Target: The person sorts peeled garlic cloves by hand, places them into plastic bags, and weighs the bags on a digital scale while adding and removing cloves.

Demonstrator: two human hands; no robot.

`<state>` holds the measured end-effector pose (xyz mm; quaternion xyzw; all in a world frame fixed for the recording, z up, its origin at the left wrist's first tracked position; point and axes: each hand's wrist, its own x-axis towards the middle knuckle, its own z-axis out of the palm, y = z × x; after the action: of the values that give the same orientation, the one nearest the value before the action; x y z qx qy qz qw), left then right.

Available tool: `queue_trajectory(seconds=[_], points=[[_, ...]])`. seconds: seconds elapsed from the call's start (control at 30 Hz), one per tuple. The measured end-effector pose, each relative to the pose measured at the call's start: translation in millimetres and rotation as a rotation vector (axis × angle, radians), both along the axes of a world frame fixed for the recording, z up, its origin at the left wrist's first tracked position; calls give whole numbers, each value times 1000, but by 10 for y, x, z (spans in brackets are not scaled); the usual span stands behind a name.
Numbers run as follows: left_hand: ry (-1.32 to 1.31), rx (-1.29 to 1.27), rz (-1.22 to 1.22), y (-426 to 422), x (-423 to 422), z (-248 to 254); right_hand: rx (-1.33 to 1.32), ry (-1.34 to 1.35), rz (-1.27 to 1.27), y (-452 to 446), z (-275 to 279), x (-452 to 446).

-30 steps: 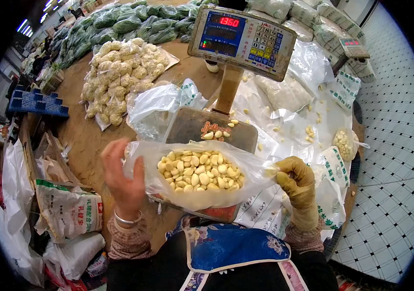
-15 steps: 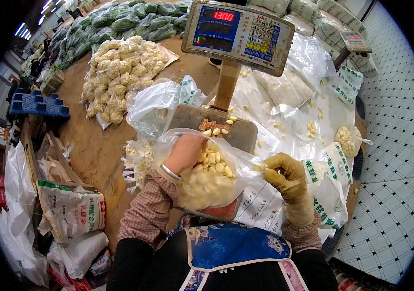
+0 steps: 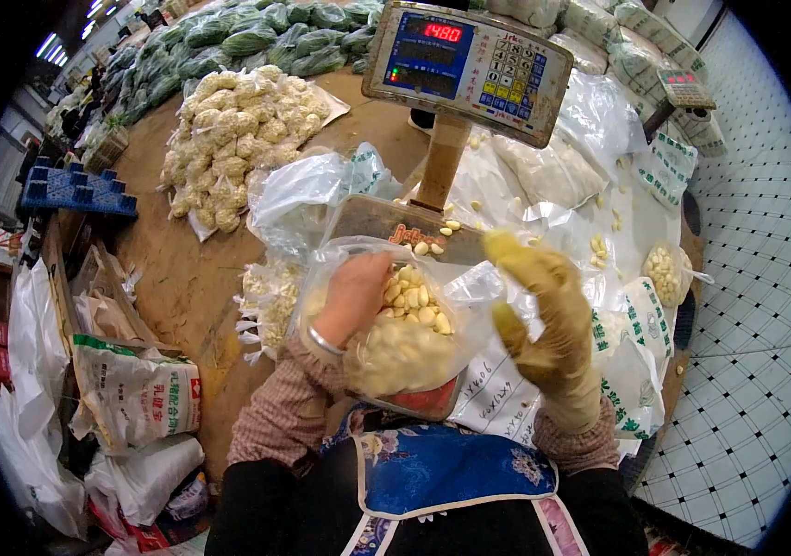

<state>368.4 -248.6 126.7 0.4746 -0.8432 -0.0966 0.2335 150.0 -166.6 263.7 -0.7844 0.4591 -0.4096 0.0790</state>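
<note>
A clear plastic bag [image 3: 405, 357] of peeled garlic cloves [image 3: 419, 296] rests on the platform of a digital scale [image 3: 468, 65], whose red display reads 1480. My bare left hand [image 3: 356, 292], with a bracelet at the wrist, is at the bag's mouth. Its fingers curl closed at the bag's left side, and the tips are hidden. My right hand [image 3: 544, 310] wears a yellowish glove, slightly blurred. It is held to the right of the bag, apart from it, thumb and fingers spread with nothing between them. Some loose cloves [image 3: 428, 248] lie on the platform behind the bag.
Filled garlic bags [image 3: 229, 139] are heaped on the table at left, with wrapped green vegetables [image 3: 238, 42] behind. A tied garlic bag [image 3: 662, 269] sits at right among plastic sheets and scattered cloves. A blue plastic crate [image 3: 76, 190] and a printed sack [image 3: 136, 389] are at far left.
My right hand has let go of the bag's right edge, moved up and opened. The display went from 1300 to 1480. My left hand stays at the bag.
</note>
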Motion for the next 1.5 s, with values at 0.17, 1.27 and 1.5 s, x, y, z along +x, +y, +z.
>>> queue_trajectory(seconds=[0.17,1.27,1.5], points=[[476,295,20,278,197,321,-32,146,16,-42,-17,255],[668,117,-135,583,98,497,588,-261,175,-283,-754,392],[626,195,-94,538,153,372,1011,-641,132,380,-342,-472]])
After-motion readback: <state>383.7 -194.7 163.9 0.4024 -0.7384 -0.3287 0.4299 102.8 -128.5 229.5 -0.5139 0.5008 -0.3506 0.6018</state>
